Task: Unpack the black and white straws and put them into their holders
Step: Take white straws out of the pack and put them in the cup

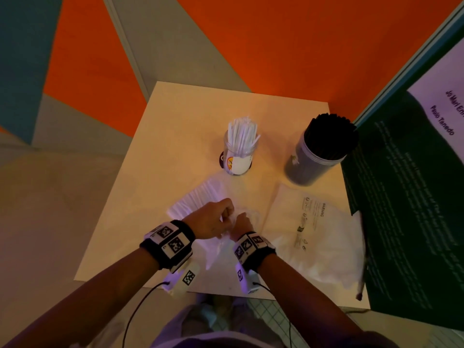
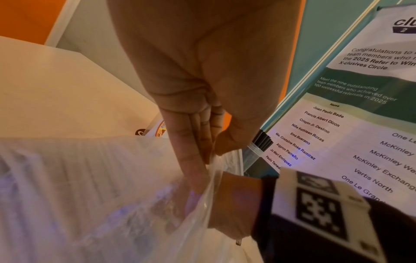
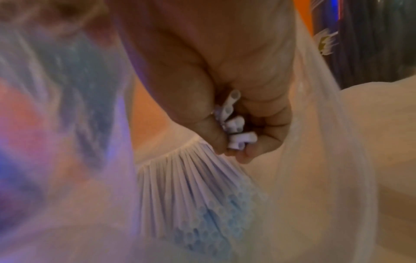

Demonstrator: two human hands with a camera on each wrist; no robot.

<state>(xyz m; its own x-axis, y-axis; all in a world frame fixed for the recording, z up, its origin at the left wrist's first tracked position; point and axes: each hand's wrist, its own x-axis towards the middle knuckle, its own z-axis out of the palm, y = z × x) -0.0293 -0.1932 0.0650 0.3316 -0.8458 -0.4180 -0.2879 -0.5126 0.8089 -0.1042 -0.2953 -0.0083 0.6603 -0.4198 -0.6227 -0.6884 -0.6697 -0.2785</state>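
A clear plastic bag [image 1: 198,197] of white straws [image 3: 191,186] lies on the table in front of me. My left hand [image 2: 208,156] pinches the bag's open edge between thumb and fingers. Reaching into the bag's mouth, my right hand [image 3: 236,142] grips the ends of several white straws. In the head view both hands, left [image 1: 216,218] and right [image 1: 243,222], meet at the bag's near end. Behind them stands a clear jar [image 1: 239,156] with white straws upright in it. To its right, a dark jar [image 1: 313,162] is packed with black straws [image 1: 331,134].
An empty, flattened plastic bag [image 1: 313,234] with printed warning text lies on the table's right side. A green and white poster board [image 1: 411,192] stands along the table's right edge. The beige table [image 1: 155,151] shows bare wood on its left half.
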